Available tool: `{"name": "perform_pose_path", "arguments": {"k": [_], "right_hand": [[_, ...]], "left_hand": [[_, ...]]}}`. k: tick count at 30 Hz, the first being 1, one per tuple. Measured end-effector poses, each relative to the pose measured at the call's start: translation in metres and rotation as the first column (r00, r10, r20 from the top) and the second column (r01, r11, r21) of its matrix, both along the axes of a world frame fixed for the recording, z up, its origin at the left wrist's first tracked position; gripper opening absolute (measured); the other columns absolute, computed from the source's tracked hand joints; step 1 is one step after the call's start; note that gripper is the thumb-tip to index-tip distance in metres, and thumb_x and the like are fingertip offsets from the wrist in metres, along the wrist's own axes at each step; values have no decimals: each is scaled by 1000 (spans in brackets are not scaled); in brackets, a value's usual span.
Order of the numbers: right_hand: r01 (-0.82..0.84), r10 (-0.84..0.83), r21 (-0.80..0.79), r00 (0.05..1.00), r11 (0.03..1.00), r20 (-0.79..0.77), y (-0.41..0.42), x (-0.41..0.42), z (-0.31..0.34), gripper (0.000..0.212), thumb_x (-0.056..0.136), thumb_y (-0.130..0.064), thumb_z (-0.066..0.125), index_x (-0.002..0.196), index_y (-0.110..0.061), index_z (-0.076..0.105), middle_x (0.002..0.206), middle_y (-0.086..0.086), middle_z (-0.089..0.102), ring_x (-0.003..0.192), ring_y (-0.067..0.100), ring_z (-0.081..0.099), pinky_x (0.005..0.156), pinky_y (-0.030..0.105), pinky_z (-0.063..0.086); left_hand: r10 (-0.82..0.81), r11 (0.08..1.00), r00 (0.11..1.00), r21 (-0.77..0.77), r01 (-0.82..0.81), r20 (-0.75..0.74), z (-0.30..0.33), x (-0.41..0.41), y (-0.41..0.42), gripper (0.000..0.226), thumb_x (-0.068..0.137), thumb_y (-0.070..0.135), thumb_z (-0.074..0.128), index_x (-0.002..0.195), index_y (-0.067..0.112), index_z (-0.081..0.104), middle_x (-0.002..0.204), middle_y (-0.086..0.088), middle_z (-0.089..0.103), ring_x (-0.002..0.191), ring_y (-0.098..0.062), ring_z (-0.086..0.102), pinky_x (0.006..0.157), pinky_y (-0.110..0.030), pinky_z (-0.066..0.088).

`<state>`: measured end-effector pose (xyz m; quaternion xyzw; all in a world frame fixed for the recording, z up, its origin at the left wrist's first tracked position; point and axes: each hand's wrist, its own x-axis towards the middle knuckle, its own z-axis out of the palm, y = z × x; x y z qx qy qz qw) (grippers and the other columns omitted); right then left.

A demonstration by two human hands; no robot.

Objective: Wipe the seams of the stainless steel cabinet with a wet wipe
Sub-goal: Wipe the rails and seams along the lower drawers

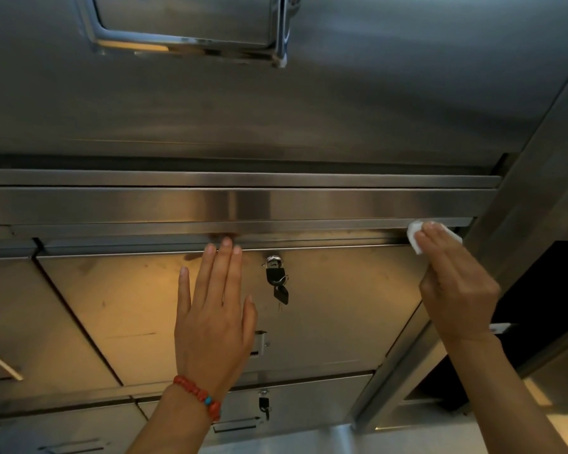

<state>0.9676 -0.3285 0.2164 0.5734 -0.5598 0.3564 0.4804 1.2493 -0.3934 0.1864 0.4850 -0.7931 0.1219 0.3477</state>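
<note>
Pressing wipe (417,235), right hand (456,286) outstretched

1 head camera looks forward and slightly up, close to the steel cabinet (309,126) front.

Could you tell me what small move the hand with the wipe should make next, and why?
Probably slide the right hand leftward along the seam: the wet wipe sits at its right end, so the stretch toward the left hand looks unwiped.
</note>
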Motion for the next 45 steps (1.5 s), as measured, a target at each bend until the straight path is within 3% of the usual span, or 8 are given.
{"name": "perform_pose_path", "arguments": {"k": [5,11,16,24,31,45], "right_hand": [[24,-22,-37,998,999,51,-2,4,-1,26,90,11,47,104,7,68,108,22,66,98,36,65,81,44,55],[-30,31,25,999,999,-30,-1,3,0,25,92,9,48,106,4,69,111,19,66,103,32,64,82,43,56],[-12,12,-14,999,1000,-31,-4,13,-1,27,83,16,57,105,5,68,110,20,65,103,33,63,85,46,53],[-46,50,46,994,998,-99,-3,13,3,25,85,14,56,105,5,69,110,19,66,103,33,64,83,46,55],[-103,112,81,987,991,-115,-6,24,4,35,73,20,67,105,6,68,111,22,65,104,34,62,83,49,54],[-134,150,129,980,983,-131,-5,23,7,32,74,15,72,104,5,68,110,22,65,103,34,63,79,49,56]], "left_hand": [[-2,1000,1000,-15,2,-7,-1,-1,-1,58,87,26,35,140,2,34,147,-11,27,137,-24,23,113,-44,10],[-1,1000,1000,-17,1,0,-1,0,-1,58,87,26,35,139,1,35,146,-13,31,136,-24,23,112,-44,9],[-8,1000,1000,-24,8,8,-1,2,-2,58,87,26,35,140,2,36,147,-10,27,137,-23,23,112,-44,9],[-10,1000,1000,-18,11,6,0,1,-1,59,86,26,35,140,3,33,147,-10,28,137,-23,23,113,-44,8],[-2,1000,1000,-15,2,19,-1,1,-2,59,86,26,35,140,2,35,147,-12,32,137,-24,24,113,-44,9],[-5,1000,1000,-10,5,18,1,1,-2,59,86,27,34,140,2,35,146,-13,31,136,-24,23,112,-43,8]]}}
